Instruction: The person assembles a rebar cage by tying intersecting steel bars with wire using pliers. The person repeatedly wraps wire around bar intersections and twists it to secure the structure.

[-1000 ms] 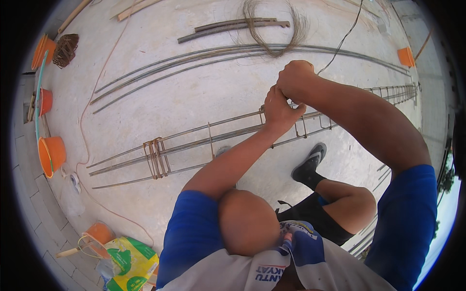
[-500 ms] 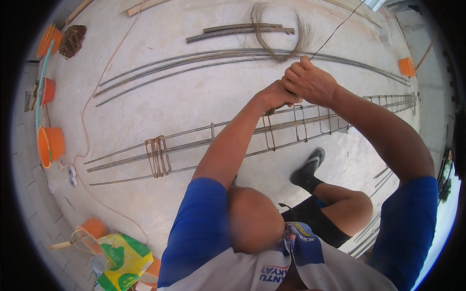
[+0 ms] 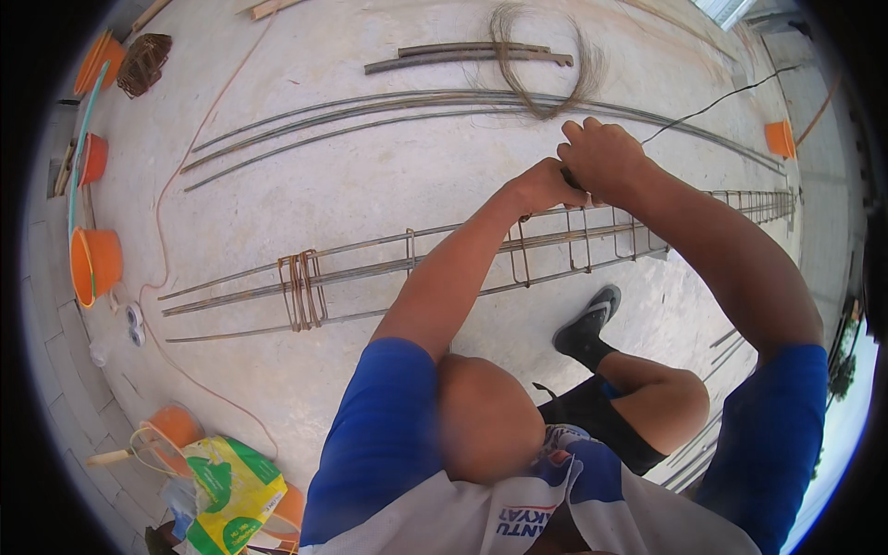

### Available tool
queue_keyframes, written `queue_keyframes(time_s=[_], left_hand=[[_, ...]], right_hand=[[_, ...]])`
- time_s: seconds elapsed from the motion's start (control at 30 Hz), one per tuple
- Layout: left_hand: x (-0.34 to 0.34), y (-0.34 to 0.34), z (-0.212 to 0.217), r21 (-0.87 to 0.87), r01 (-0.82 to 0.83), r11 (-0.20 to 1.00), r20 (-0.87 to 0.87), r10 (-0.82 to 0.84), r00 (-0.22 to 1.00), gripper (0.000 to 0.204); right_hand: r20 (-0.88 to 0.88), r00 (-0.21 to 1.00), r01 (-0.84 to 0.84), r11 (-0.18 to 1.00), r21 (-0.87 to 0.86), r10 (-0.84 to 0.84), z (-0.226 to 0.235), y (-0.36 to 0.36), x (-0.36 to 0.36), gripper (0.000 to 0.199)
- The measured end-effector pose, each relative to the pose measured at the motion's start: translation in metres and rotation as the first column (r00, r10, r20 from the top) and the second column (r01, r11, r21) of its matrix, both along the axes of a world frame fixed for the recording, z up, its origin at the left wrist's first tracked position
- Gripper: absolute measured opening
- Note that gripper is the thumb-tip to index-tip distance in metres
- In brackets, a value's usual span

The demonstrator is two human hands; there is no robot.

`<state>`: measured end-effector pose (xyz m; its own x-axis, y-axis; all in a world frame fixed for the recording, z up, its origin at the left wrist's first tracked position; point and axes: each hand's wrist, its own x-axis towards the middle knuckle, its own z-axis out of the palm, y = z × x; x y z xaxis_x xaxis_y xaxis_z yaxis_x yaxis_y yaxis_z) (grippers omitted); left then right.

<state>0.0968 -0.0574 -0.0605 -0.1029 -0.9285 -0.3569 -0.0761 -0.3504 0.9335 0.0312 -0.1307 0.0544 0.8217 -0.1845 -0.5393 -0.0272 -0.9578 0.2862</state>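
Note:
My left hand [image 3: 546,188] is closed, its fingers curled just above the top bar of a long rebar cage [image 3: 439,236]. Over and against it lies my right hand [image 3: 606,159], bent round, with its knuckles up. A dark piece [image 3: 571,177] shows between the two hands, too covered to name. From behind the right hand a long thin dark wire [image 3: 721,112] sticks out to the upper right. The cage has long steel bars with square stirrups spaced along it; several rusty stirrups [image 3: 301,289] are bunched toward its left end.
Beyond the cage lie loose steel bars [image 3: 370,116], a loop of thin tie wire [image 3: 518,79] and two short dark rods [image 3: 467,60]. Orange buckets [image 3: 97,264] line the left wall. A thin hose [image 3: 162,213] crosses the floor. A yellow-green sack [image 3: 236,495] sits at lower left.
The dark wire has swung down to the right with its far end now in view. My right hand has shifted slightly right and down, the left slightly right.

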Motion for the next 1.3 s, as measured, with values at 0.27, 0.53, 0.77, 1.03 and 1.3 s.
queue_keyframes(time_s=[0.27, 0.53, 0.77, 1.03, 1.3], left_hand=[[0.009, 0.016, -0.024, -0.144, -0.073, 0.987, -0.068, 0.063, 0.996, 0.051], [0.052, 0.149, -0.004, 0.076, -0.507, 0.859, 0.011, 0.508, 0.861, 0.039], [0.028, 0.291, -0.008, 0.205, -0.694, 0.691, -0.02, 0.711, 0.702, 0.025], [-0.016, 0.392, -0.035, 0.373, -0.605, 0.703, 0.213, 0.57, 0.794, 0.028], [-0.046, 0.437, -0.051, 0.615, -0.516, 0.597, 0.033, 0.634, 0.773, 0.031]], right_hand=[[-0.044, 0.972, -0.237, 0.955, -0.177, 0.232, -0.009, 0.009, -0.014, 0.029], [-0.731, 0.346, 0.9, 0.427, 0.083, -0.588, 0.015, -0.024, -0.027, 0.042], [-0.262, 0.853, 0.502, 0.848, 0.17, -0.452, -0.02, 0.013, -0.091, 0.02], [-0.595, 0.419, 0.907, 0.279, 0.316, -0.686, 0.006, 0.024, -0.095, 0.04], [-0.296, 0.801, 0.558, 0.828, 0.053, -0.521, -0.015, 0.051, -0.088, 0.051]])
